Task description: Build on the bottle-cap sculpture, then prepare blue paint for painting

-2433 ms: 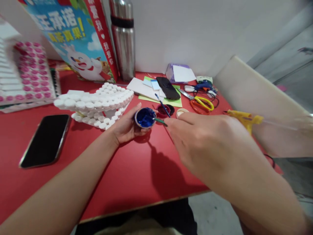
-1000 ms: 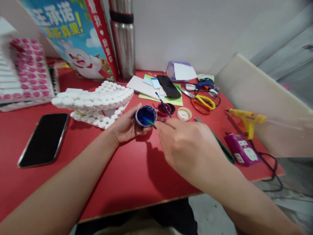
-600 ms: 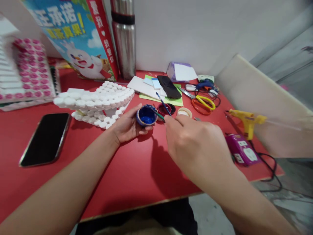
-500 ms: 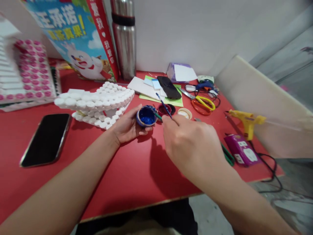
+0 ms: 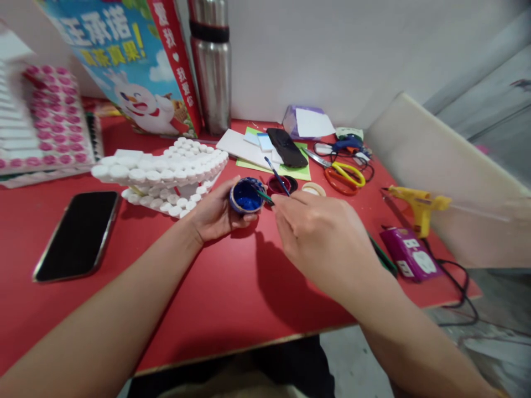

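Note:
A small round jar of blue paint (image 5: 245, 200) sits in my left hand (image 5: 212, 215), the fingers wrapped round its side and base. Its open mouth is tipped toward me, showing blue paint inside. My right hand (image 5: 321, 235) is closed on a green paintbrush (image 5: 266, 197), whose front end reaches over the rim into the jar. Just behind the right hand, a blue paintbrush (image 5: 277, 174) slants up across a jar of dark red paint (image 5: 276, 186); whether the hand touches it I cannot tell. Left of the jar stands a white model of round discs (image 5: 161, 171).
A phone (image 5: 78, 235) lies at left on the red table (image 5: 215, 309). Scissors (image 5: 344, 176), a yellow glue gun (image 5: 415, 202) and a purple pack (image 5: 410, 253) are at right. Behind are a dark phone (image 5: 287, 148), a steel flask (image 5: 212, 83) and a pink-and-white disc model (image 5: 58, 121).
The jar in my left hand has shifted slightly left and tilted a little. My right hand has moved slightly left with the green paintbrush, its front end still in the jar.

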The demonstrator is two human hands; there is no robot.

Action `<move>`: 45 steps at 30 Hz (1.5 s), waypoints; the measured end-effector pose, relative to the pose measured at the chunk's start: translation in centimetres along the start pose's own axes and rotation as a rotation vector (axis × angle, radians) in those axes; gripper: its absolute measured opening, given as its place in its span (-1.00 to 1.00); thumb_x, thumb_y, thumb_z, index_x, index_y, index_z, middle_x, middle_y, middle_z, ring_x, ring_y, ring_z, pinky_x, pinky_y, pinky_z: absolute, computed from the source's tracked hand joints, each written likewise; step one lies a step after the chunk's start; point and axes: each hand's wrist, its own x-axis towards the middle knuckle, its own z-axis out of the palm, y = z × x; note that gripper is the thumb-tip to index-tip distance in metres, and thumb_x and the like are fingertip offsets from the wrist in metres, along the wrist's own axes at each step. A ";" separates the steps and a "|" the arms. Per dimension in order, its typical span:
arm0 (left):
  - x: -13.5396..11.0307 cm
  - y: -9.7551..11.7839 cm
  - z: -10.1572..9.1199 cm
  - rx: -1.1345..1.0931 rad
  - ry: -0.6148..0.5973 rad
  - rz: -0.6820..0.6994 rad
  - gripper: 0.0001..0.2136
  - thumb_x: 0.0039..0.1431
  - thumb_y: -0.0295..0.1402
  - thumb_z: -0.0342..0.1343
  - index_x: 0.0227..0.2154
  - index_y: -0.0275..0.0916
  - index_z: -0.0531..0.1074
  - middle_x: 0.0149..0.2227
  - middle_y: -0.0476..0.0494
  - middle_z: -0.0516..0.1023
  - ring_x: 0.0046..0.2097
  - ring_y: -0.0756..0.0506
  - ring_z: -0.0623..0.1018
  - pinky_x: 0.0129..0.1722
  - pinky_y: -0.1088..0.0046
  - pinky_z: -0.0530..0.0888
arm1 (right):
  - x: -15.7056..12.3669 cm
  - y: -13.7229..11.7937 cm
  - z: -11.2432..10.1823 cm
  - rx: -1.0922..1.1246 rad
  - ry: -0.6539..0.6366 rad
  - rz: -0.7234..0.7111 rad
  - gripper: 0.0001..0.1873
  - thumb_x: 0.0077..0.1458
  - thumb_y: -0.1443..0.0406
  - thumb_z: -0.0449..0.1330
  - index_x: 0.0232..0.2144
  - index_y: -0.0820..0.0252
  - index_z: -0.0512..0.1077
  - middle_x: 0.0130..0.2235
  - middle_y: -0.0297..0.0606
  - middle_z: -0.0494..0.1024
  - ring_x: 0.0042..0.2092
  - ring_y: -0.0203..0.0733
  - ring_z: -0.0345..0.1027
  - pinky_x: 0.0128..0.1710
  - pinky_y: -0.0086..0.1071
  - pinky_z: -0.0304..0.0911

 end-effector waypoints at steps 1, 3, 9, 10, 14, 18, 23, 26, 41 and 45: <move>0.0 0.0 0.0 -0.001 0.006 -0.002 -0.59 0.47 -0.15 -0.14 -0.11 -0.37 0.51 -0.35 -0.31 0.60 -0.50 -0.09 0.55 -0.64 0.53 0.37 | 0.0 0.0 0.1 0.007 0.006 -0.001 -0.68 0.33 0.43 0.00 -0.19 0.30 0.58 -0.34 -0.14 0.55 -0.35 -0.14 0.34 -0.40 -0.27 -0.05; 0.0 0.1 0.0 0.000 0.014 -0.008 -0.58 0.48 -0.15 -0.15 -0.11 -0.37 0.50 -0.35 -0.31 0.60 -0.50 -0.09 0.55 -0.63 0.52 0.38 | 0.1 0.1 0.2 0.019 0.013 -0.001 -0.67 0.34 0.43 0.00 -0.18 0.31 0.58 -0.34 -0.13 0.55 -0.34 -0.13 0.35 -0.39 -0.26 -0.02; -0.1 0.2 0.0 -0.001 0.027 -0.010 -0.61 0.47 -0.17 -0.14 -0.09 -0.37 0.49 -0.37 -0.30 0.60 -0.51 -0.08 0.54 -0.62 0.52 0.42 | 0.4 0.4 0.4 0.079 0.036 -0.020 -0.71 0.32 0.42 0.04 -0.21 0.31 0.59 -0.33 -0.11 0.55 -0.30 -0.10 0.36 -0.36 -0.26 0.03; -0.1 0.2 0.1 -0.002 0.028 -0.010 -0.61 0.47 -0.18 -0.15 -0.09 -0.37 0.50 -0.37 -0.30 0.60 -0.51 -0.08 0.54 -0.62 0.52 0.42 | 0.4 0.5 0.4 0.093 0.046 -0.022 -0.71 0.31 0.42 0.04 -0.22 0.31 0.59 -0.34 -0.12 0.55 -0.31 -0.11 0.35 -0.36 -0.26 0.03; -0.1 0.2 0.2 -0.001 0.039 -0.017 -0.56 0.49 -0.16 -0.21 -0.10 -0.36 0.50 -0.39 -0.31 0.59 -0.53 -0.09 0.53 -0.63 0.52 0.41 | 0.4 0.7 0.5 0.130 0.073 -0.037 -0.72 0.29 0.43 0.05 -0.29 0.29 0.57 -0.39 -0.15 0.51 -0.34 -0.13 0.30 -0.37 -0.26 0.00; 0.0 0.2 0.2 0.009 0.046 -0.013 -0.56 0.49 -0.16 -0.22 -0.10 -0.34 0.50 -0.38 -0.33 0.60 -0.53 -0.09 0.53 -0.65 0.53 0.40 | 0.7 1.2 0.5 0.174 0.094 -0.043 -0.74 0.24 0.46 0.05 -0.39 0.26 0.53 -0.46 -0.23 0.43 -0.40 -0.19 0.21 -0.38 -0.27 -0.05; 0.0 0.2 0.1 0.004 0.029 -0.013 -0.55 0.49 -0.16 -0.21 -0.06 -0.35 0.51 -0.37 -0.32 0.60 -0.55 -0.07 0.52 -0.65 0.54 0.39 | 1.0 1.6 0.1 0.224 0.097 -0.051 -0.76 0.20 0.47 0.07 -0.46 0.23 0.47 -0.50 -0.31 0.34 -0.45 -0.26 0.09 -0.38 -0.28 -0.08; 0.0 0.1 0.0 0.012 0.023 -0.016 -0.55 0.48 -0.14 -0.20 -0.04 -0.35 0.52 -0.37 -0.31 0.60 -0.55 -0.06 0.51 -0.66 0.55 0.38 | 1.0 1.5 -0.2 0.219 0.074 -0.044 -0.75 0.21 0.47 0.07 -0.47 0.22 0.45 -0.50 -0.32 0.32 -0.46 -0.27 0.06 -0.38 -0.28 -0.10; 0.0 0.0 0.0 0.054 -0.014 0.004 -0.48 0.49 -0.10 -0.25 -0.07 -0.37 0.55 -0.42 -0.28 0.55 -0.56 -0.04 0.46 -0.70 0.61 0.20 | 1.0 1.5 -0.2 0.233 0.081 -0.074 -0.72 0.20 0.46 0.06 -0.39 0.27 0.57 -0.46 -0.22 0.48 -0.43 -0.22 0.22 -0.38 -0.29 -0.01; 0.0 -0.2 -0.1 0.054 -0.011 0.003 -0.51 0.47 -0.08 -0.17 -0.09 -0.36 0.54 -0.42 -0.27 0.55 -0.56 -0.04 0.45 -0.69 0.60 0.20 | 1.1 1.9 -0.2 0.283 0.104 -0.108 -0.70 0.22 0.44 0.07 -0.37 0.26 0.62 -0.41 -0.17 0.59 -0.38 -0.18 0.37 -0.34 -0.31 0.08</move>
